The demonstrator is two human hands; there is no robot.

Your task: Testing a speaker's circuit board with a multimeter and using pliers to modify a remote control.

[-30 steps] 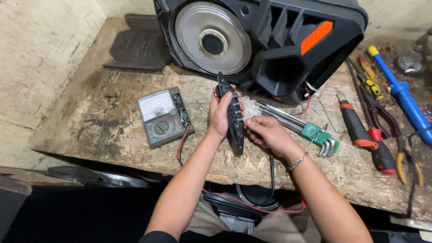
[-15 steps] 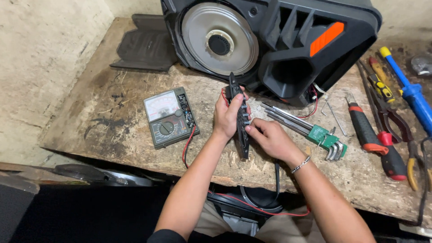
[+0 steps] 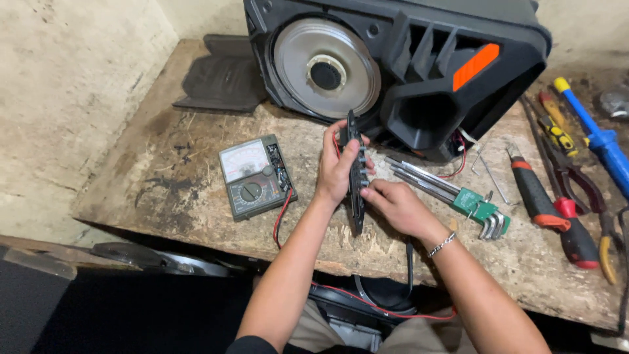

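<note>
My left hand [image 3: 336, 169] grips a long, narrow black panel with small knobs [image 3: 356, 196], held upright on its edge over the wooden bench. My right hand [image 3: 395, 205] touches the panel's lower right side with its fingertips. Red wire runs from behind the panel. Just behind stands a big black speaker cabinet [image 3: 419, 59] lying on its side, with a silver speaker cone [image 3: 325, 69] and an orange stripe.
An analog multimeter [image 3: 254, 176] lies left of my hands. A green-holdered hex key set [image 3: 458, 193] lies to the right, then red-handled screwdrivers [image 3: 547, 206], pliers and a blue-handled tool [image 3: 599, 141]. A black grille panel [image 3: 221, 75] lies at the back left. The bench front edge [image 3: 196, 236] is close.
The view has shifted slightly, so everything sits further right in frame. Both hands stay on the black panel; the right hand's fingers have shifted on its lower edge.
</note>
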